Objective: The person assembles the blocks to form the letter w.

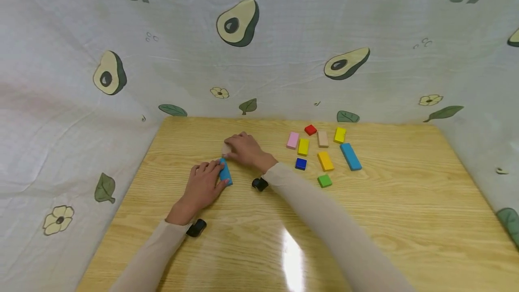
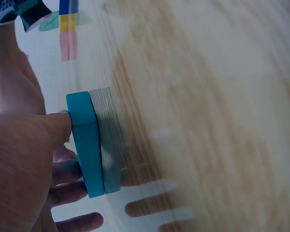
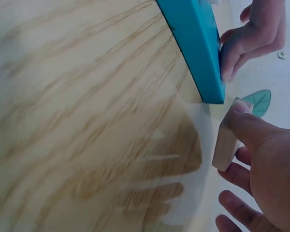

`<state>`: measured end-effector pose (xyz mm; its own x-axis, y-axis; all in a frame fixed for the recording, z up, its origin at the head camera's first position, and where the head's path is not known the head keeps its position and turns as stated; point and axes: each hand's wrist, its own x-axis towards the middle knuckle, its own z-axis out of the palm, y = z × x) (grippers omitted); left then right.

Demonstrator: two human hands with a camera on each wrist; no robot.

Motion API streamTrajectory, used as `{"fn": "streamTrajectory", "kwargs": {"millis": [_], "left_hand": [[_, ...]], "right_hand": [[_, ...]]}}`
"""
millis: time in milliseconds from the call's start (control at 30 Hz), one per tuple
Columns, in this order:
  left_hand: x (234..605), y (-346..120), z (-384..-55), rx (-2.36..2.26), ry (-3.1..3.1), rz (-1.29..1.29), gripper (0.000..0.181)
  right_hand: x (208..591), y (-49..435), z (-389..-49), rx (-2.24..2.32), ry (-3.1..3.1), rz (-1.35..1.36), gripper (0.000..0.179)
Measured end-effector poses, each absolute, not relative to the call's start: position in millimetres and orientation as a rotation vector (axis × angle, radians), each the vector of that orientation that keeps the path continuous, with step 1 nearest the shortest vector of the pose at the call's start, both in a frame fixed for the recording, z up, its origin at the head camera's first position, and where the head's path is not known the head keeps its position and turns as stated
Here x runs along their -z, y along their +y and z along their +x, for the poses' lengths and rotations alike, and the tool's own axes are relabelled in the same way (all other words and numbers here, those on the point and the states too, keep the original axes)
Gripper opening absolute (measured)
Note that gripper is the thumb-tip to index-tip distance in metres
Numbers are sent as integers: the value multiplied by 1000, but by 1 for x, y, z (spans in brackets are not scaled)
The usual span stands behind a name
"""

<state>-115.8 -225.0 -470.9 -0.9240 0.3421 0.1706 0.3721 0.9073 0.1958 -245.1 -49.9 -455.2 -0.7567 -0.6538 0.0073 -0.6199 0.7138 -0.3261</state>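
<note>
On the left part of the table lies a long blue block (image 1: 225, 175). My left hand (image 1: 201, 184) holds it from the left side, thumb at the near end and fingertips along the far part. In the left wrist view the blue block (image 2: 87, 145) shows as a slim bar with thumb and fingers against one side. Just beyond its far end, my right hand (image 1: 246, 150) pinches a small beige block (image 1: 225, 149). The right wrist view has this beige block (image 3: 226, 144) between thumb and fingers, close to the blue block's end (image 3: 209, 79).
To the right are a pink block (image 1: 293, 140), a dark blue one (image 1: 301, 163), a red one (image 1: 310, 130), a green one (image 1: 325, 180), another beige one (image 1: 322, 139), several yellow-orange ones (image 1: 325, 161) and a second long blue block (image 1: 350, 156). A patterned cloth (image 1: 284, 57) stands behind the table.
</note>
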Motion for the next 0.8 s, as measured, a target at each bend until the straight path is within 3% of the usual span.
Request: {"fn": "streamTrajectory", "kwargs": {"millis": [800], "left_hand": [[468, -223, -115, 294, -2992, -519, 57]], "right_hand": [[463, -71, -250, 427, 2705, -1153, 47]]}}
